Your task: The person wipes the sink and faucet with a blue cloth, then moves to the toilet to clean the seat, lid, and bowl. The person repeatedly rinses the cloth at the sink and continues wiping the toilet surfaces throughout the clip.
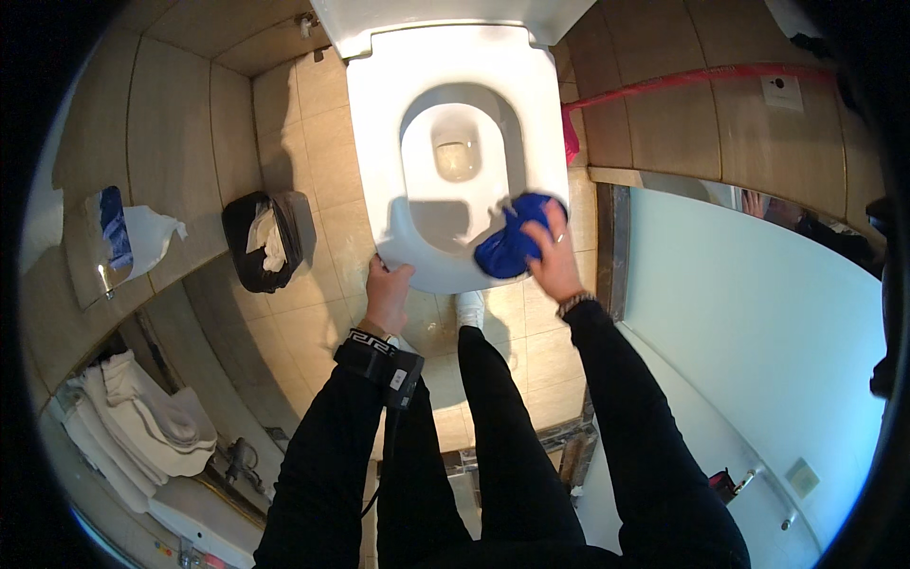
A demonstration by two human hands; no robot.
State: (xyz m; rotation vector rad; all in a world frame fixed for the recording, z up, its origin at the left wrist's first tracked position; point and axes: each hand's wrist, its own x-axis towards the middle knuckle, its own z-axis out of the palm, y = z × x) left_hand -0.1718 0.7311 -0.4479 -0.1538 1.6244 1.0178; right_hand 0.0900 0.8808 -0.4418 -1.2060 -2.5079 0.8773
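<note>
In front of me a white toilet [455, 156] shows its seat lowered, with water in the bowl. My right hand [558, 259] presses a crumpled blue cloth [519, 235] against the seat's front right part, fingers spread over the fabric. The cloth partly overhangs the seat opening. At the front left corner, my left hand [389, 291] grips the edge of the toilet seat [419, 267], thumb on top and the other fingers curled at the rim. A black device [405, 378] is strapped to my left wrist.
Left of the toilet stands a black-lined waste bin [266, 242] with paper inside. Toilet paper [153, 242] hangs from a wall dispenser [99, 249]. A red handle [697, 75] leans along the right wall. Folded white towels [142, 419] lie at lower left; a pale door [753, 284] is at right.
</note>
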